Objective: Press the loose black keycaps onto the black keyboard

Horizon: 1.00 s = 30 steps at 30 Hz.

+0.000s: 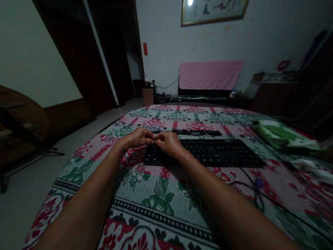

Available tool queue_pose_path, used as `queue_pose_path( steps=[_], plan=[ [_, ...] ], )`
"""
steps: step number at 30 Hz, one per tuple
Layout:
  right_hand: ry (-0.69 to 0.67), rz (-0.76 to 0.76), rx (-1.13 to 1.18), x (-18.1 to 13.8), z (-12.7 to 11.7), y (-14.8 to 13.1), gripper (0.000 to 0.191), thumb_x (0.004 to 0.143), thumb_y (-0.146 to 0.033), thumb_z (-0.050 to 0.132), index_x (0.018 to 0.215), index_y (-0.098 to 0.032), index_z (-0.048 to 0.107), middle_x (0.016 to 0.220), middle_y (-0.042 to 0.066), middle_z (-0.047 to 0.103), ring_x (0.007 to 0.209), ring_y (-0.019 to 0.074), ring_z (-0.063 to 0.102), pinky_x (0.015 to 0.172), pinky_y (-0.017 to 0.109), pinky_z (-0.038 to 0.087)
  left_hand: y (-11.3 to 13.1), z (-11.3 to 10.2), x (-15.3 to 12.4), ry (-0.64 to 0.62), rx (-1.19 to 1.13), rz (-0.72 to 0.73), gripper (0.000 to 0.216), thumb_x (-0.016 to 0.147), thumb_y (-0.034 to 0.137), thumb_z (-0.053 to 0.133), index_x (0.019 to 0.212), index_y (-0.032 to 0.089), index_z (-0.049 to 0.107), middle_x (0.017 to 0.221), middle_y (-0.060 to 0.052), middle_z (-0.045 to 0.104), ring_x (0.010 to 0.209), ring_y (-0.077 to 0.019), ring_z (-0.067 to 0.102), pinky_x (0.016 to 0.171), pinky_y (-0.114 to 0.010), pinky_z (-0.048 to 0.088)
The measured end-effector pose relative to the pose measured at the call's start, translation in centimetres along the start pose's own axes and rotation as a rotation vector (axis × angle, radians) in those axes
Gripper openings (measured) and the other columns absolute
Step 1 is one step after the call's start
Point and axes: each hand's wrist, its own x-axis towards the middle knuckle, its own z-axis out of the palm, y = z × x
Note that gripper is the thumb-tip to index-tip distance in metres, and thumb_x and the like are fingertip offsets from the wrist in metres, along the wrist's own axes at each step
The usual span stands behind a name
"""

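- On the bed's near half, over the left end of a flat black plastic computer keyboard, both hands meet fingertip to fingertip.
- left hand: fingers curled in, narrow pinch, tips pressed vs. the other hand's tips; wrist sits just off the keyboard's left edge, above the bedcover.
- right hand: also curled to a tight pinch, knuckles up, hovering/resting right over the keyboard's left-most keys. Can't tell if the palm touches them.
- Btwn the two sets of fingertips: a small dark piece, gripped from both sides. Too small and dim to say what it is.
- Keyboard lies flat on a red, green and white floral-print bedcover, long side across the view, approx. centre of the bed.
- Just beyond the keyboard, parallel to its far edge but apart from it: a row of loose black keycaps on the cover.
- Thin dark cable loops over the cover near the keyboard's right front corner.
- Green-and-white crumpled cloth bundle lies to the right, well apart from the hands.
- Far wall: pink towel-like cloth draped over a low dark unit, w/ a gold-framed picture above it.
- Room is dim; detail on the keys is not readable.
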Motion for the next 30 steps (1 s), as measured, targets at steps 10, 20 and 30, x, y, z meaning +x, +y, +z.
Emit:
queue_pose_path(
  steps=[10, 20, 30],
  plan=[
    [0.076, -0.148, -0.083, -1.7, 1.1, 1.0, 0.027, 0.078, -0.016, 0.045, 0.094, -0.02, 0.066, 0.094, 0.005, 0.063, 0.09, 0.0154, 0.054, 0.083, 0.026, 0.04, -1.4, 0.1, -0.2, -0.067, 0.115, -0.11, 0.028, 0.067, 0.03, 0.053, 0.085, 0.013, 0.066, 0.068, 0.0, 0.06, 0.059, -0.0107, 0.049, 0.055, -0.02, 0.036],
    [-0.026, -0.155, -0.127, -2.3, 1.4, 1.5, 0.03, 0.08, -0.018, 0.041, 0.099, -0.022, 0.064, 0.099, 0.005, 0.061, 0.094, 0.0171, 0.051, 0.084, 0.03, 0.037, -2.1, 0.6, 0.1, -0.054, 0.176, -0.138, 0.026, 0.064, 0.028, 0.053, 0.081, 0.014, 0.068, 0.066, 0.001, 0.061, 0.06, -0.0115, 0.049, 0.056, -0.019, 0.037],
    [-0.128, -0.188, -0.188, -2.7, 1.6, 1.1, 0.032, 0.084, -0.02, 0.038, 0.106, -0.024, 0.061, 0.106, 0.006, 0.057, 0.097, 0.0185, 0.047, 0.083, 0.032, 0.033, -3.3, 0.4, 0.1, -0.015, 0.134, -0.183, 0.029, 0.061, 0.029, 0.058, 0.084, 0.015, 0.069, 0.062, 0.002, 0.061, 0.051, -0.0094, 0.046, 0.05, -0.019, 0.034]
  ],
)
